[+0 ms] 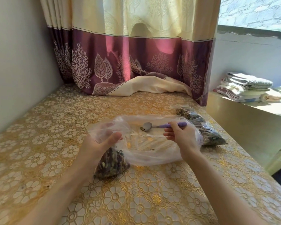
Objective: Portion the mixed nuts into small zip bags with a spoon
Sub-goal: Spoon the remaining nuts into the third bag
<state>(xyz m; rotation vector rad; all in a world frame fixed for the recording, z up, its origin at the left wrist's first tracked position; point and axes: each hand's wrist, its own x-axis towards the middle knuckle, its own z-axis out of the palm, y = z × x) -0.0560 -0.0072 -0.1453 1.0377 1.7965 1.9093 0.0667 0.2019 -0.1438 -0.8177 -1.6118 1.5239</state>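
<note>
A large clear plastic bag (152,151) lies nearly empty in the middle of the table, with only crumbs inside. My right hand (180,135) grips the purple handle of a metal spoon (147,126), whose bowl hovers over the large bag's inside. My left hand (99,143) holds the open top of a small zip bag (111,164) that is filled with dark mixed nuts and rests on the table. Two more filled small bags (209,133) lie to the right, behind my right hand.
The table (39,143) wears a gold floral plastic cover. A purple and cream curtain (128,65) hangs at its far edge. A wall closes the left side. The table's right edge drops off, beyond it a sill with folded towels (245,86).
</note>
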